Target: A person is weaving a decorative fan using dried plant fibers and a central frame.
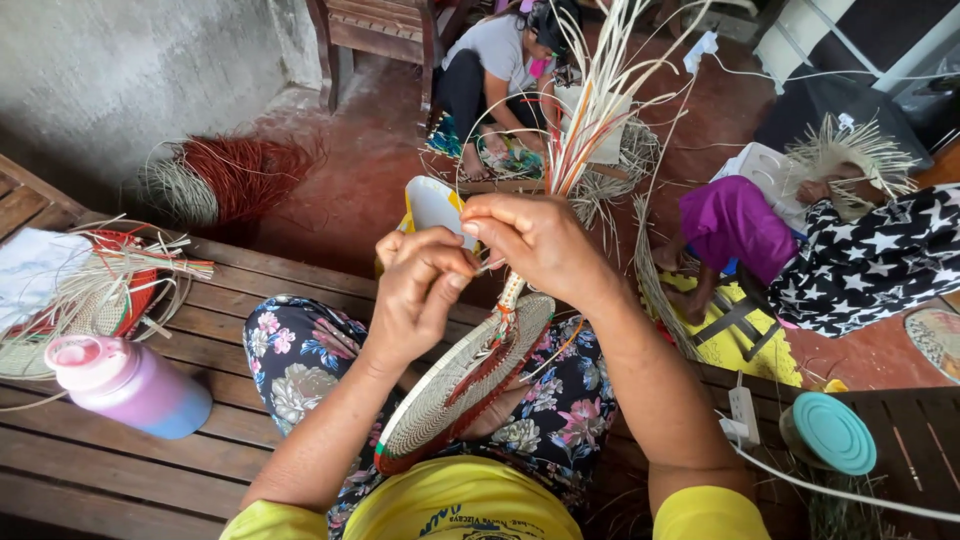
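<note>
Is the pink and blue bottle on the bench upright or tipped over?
Tipped over. The bottle lies on its side across the wooden bench slats, its pink cap pointing left.

bottle (pixel 125 388) on bench (pixel 250 300) left, jar (pixel 828 434) right
</note>
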